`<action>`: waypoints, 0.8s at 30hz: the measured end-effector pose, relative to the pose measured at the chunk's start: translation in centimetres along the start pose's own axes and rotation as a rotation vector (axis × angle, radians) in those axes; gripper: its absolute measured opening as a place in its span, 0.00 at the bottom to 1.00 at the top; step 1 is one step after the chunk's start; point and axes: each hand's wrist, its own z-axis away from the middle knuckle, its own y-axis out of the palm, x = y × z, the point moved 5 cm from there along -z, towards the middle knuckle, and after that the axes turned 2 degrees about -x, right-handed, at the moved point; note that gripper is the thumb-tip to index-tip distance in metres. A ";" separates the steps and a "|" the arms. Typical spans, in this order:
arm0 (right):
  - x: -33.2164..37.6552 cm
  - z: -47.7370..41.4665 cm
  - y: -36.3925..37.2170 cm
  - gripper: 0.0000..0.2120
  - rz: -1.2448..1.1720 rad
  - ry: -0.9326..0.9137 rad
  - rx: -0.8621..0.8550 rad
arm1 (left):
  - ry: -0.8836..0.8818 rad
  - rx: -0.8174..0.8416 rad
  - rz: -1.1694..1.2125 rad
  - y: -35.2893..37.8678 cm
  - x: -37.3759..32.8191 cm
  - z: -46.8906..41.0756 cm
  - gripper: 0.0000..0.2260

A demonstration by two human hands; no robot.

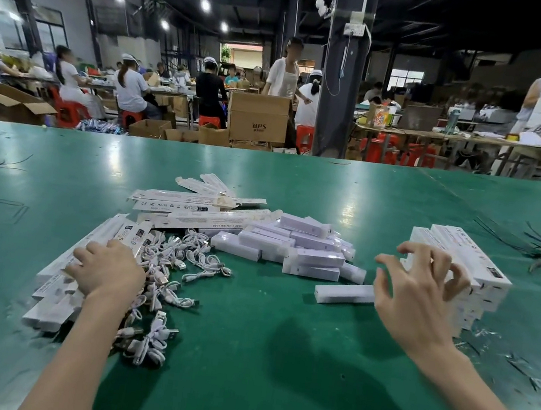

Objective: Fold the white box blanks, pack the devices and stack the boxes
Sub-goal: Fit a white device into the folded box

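Two lots of white box blanks are spread on the green tabletop (262, 358): the near blanks (53, 300) are fanned toward its left edge, and the far blanks (189, 206) lie loose around its middle. The left hand (106, 269) is rested knuckles-up on the near blanks with its fingers bent down onto the card; whether a blank is pinched cannot be told. The right hand (419, 293) is held close to the stack of boxes (460, 264) toward the right edge, fingers spread wide and loosely curved, with nothing held. A pile of devices (298, 248) is heaped between the hands, and a single device (345, 293) lies apart from it, just beside the right hand. Coiled white cables (166, 280) are tangled beside the left hand.

The blanks are judged to be thin, light card, springy at the creases and slick enough to slide off one another, so one is best lifted by a long edge rather than pressed flat. The devices appear to be rigid, smooth-wrapped bars, probably light; a hold across the long sides near the middle should be secure. The stack is judged tippy and is better steadied from its sides.
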 end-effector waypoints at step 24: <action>4.4 2.9 0.8 0.07 -0.867 0.234 0.435 | 0.299 0.746 1.524 -2.0 -10.5 11.1 0.05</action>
